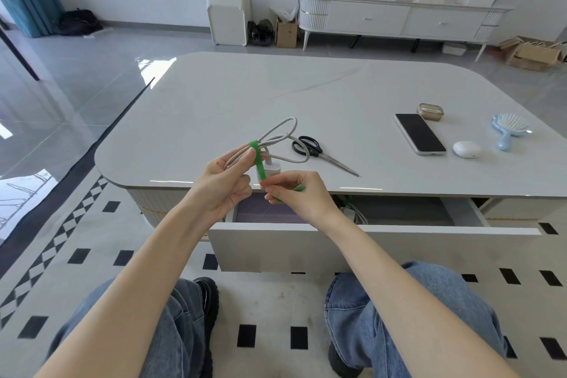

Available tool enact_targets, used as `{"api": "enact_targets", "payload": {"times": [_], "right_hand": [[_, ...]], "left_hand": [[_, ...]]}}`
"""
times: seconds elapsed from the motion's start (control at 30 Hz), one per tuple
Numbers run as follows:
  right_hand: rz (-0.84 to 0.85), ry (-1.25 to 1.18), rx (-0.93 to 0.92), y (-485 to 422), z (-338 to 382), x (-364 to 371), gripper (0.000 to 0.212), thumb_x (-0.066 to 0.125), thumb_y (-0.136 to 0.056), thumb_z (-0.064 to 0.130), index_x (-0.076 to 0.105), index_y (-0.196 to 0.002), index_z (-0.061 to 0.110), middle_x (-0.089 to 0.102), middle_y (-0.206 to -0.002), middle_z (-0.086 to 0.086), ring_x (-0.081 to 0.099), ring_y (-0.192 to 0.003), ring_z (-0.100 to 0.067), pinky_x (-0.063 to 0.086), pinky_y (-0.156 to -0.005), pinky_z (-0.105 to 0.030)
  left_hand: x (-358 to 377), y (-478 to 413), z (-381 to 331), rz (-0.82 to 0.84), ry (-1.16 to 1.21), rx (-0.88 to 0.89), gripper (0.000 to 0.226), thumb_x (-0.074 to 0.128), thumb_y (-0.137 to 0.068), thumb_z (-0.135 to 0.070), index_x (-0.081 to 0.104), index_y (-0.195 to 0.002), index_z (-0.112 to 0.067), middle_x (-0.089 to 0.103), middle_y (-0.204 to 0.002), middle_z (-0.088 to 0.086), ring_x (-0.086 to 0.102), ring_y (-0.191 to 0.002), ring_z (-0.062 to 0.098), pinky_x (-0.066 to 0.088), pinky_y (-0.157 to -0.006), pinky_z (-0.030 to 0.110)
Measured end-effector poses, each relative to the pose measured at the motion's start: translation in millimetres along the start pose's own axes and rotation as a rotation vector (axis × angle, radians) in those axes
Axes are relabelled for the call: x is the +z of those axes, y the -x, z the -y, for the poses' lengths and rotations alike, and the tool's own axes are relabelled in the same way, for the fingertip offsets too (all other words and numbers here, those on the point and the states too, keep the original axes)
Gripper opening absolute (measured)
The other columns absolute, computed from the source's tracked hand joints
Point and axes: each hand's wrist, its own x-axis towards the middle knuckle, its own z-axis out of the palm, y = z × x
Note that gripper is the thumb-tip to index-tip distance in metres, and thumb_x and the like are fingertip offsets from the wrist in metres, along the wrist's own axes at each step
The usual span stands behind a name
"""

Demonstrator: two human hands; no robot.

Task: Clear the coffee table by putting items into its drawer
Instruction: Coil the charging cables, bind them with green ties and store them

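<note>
As strap (260, 163) wraps it, cable (274, 139) seems grey.

**White coffee table (245, 95), green strap (260, 164)**

The coffee table is white with faint grey veining; the strap is bright green. The cable (287, 123) is pale grey. The scissors (311, 147) have black handles. At right, the phone (419, 133) has a black screen. In the lower frame, the rug (270, 310) is white with black rectangles and a checkered left border.

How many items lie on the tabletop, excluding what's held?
5: black-handled scissors centre-front; black smartphone to their right; small gold case behind it; white oval case at its near end; blue shell-shaped hairbrush far right. Others may be hidden.
</note>
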Motion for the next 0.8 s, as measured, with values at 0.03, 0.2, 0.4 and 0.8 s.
{"api": "enact_targets", "payload": {"times": [0.03,0.2,0.4,0.8], "right_hand": [[0.002,0.017,0.000,-0.4,-0.7,0.3,0.013,0.068,-0.087,0.003,0.076,-0.096,0.007,0.074,-0.090,-0.012,0.071,-0.081,-0.024,0.057,-0.085,-0.034],[0.038,0.010,0.001,0.7,-2.0,3.5,0.010,0.070,-0.084,0.001,0.071,-0.087,0.011,0.075,-0.087,-0.011,0.072,-0.083,-0.025,0.057,-0.087,-0.037],[0.020,0.071,-0.010,1.3,-4.9,8.1,0.021,0.075,-0.082,0.015,0.075,-0.103,0.019,0.076,-0.095,0.000,0.070,-0.092,-0.012,0.054,-0.094,-0.035],[-0.069,0.031,-0.114,-1.2,10.0,1.2,0.005,0.059,-0.095,0.012,0.063,-0.099,0.012,0.071,-0.092,-0.002,0.066,-0.081,-0.016,0.056,-0.078,-0.022]], "left_hand": [[0.1,-0.1,0.5,-0.018,0.002,0.013,0.025,0.053,-0.095,-0.019,0.060,-0.118,-0.011,0.069,-0.074,-0.011,0.022,-0.036,0.004,0.020,-0.047,0.018],[-3.9,-0.9,-0.3,-0.066,0.027,0.049,0.021,0.056,-0.094,-0.018,0.063,-0.112,-0.009,0.070,-0.080,-0.010,0.023,-0.036,0.003,0.023,-0.043,0.015],[-7.4,-0.1,-2.3,-0.054,-0.036,0.033,0.046,0.065,-0.080,-0.030,0.063,-0.121,-0.009,0.068,-0.108,-0.006,0.020,-0.035,0.003,0.014,-0.054,0.021],[-10.5,7.7,-13.2,0.194,-0.077,0.039,0.022,0.074,-0.074,-0.040,0.074,-0.087,-0.023,0.061,-0.083,-0.006,0.021,-0.034,0.000,0.011,-0.057,0.027]]}}
